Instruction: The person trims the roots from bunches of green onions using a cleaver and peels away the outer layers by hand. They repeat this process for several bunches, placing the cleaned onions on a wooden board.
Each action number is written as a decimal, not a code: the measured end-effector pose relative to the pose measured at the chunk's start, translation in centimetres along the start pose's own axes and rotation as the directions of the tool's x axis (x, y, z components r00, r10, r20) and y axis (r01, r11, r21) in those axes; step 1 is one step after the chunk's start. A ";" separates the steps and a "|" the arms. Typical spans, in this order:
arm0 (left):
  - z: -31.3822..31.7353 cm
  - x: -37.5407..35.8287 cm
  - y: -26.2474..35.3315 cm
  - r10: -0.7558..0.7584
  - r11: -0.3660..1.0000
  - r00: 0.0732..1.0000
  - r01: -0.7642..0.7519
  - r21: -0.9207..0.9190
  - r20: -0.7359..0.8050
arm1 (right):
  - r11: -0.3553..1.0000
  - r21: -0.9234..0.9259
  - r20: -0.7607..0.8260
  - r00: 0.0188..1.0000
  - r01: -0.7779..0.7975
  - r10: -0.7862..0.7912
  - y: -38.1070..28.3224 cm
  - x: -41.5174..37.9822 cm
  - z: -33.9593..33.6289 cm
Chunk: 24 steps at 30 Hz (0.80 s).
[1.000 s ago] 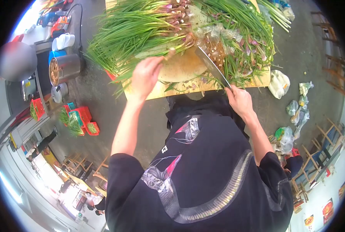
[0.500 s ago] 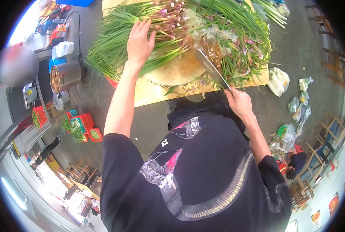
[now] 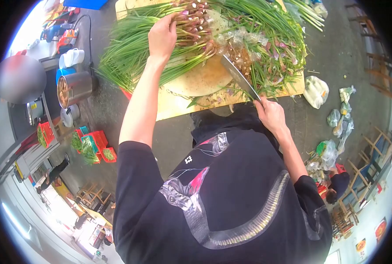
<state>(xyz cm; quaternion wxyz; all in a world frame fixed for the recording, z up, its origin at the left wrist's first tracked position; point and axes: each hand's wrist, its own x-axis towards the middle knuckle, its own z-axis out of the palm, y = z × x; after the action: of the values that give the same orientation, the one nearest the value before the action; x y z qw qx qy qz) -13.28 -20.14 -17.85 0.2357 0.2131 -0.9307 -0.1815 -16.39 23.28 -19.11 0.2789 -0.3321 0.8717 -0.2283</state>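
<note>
Green onions with purple-white bulbs [image 3: 132,55] lie in a thick layer over the left and back of a wooden table [image 3: 174,108]. My left hand [image 3: 163,38] is on them near the bulb ends, its fingers drawn together; what they pinch is too small to make out. My right hand [image 3: 271,115] grips the handle of a large knife [image 3: 240,79], whose blade points away over the table's front part. Beneath the onions is a round cutting board [image 3: 198,81]. Right of the blade lie loose trimmings and leaves [image 3: 275,66].
A white plastic bag [image 3: 315,92] and smaller bags [image 3: 344,119] are on the floor at right. Red crates with greens [image 3: 100,143] and a metal pot [image 3: 75,88] stand at left. One person [image 3: 336,182] is low at the right, another [image 3: 53,174] at the far left.
My left hand has shifted slightly away and right toward the bulbs, and its spread fingers have come together. The right hand and knife are almost unmoved.
</note>
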 end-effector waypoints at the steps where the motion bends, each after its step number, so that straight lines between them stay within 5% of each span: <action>1: 0.4 0.6 0.7 -0.086 0.996 0.996 0.085 -0.038 -0.006 | 1.000 -0.001 -0.005 1.000 0.000 0.000 0.0 0.1 0.1; 3: 1.4 1.2 1.2 -0.127 0.986 0.989 0.116 -0.122 -0.081 | 1.000 -0.004 -0.007 1.000 0.001 -0.001 0.0 0.0 0.1; 7: 2.1 -0.7 1.8 0.221 0.975 0.954 -0.222 0.015 -0.202 | 0.999 0.016 0.003 1.000 -0.029 0.029 -0.4 -0.2 -0.1; 10: 1.0 -5.7 3.5 -0.075 0.973 0.991 0.098 -0.210 0.115 | 0.999 0.030 -0.007 1.000 -0.027 0.028 0.1 -0.1 0.1; 12: 2.4 -8.9 3.9 -0.220 0.953 0.923 0.273 -0.135 0.317 | 0.999 0.026 -0.013 1.000 -0.020 0.020 0.6 0.0 0.6; 16: 5.5 -11.3 3.9 -0.108 0.993 0.969 0.116 -0.022 0.223 | 0.999 0.022 0.004 1.000 -0.027 0.027 0.3 0.3 0.0; 24: 0.8 -12.1 6.5 -0.136 0.950 0.989 0.147 -0.276 0.056 | 0.995 0.090 0.023 0.998 -0.052 0.051 0.6 -0.1 0.1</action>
<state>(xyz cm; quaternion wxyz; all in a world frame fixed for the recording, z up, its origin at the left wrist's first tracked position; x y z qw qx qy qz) -6.07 -8.62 -20.00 0.2329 0.2405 -0.8822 -0.3312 -16.52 23.67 -19.51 0.3082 -0.2989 0.8659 -0.2568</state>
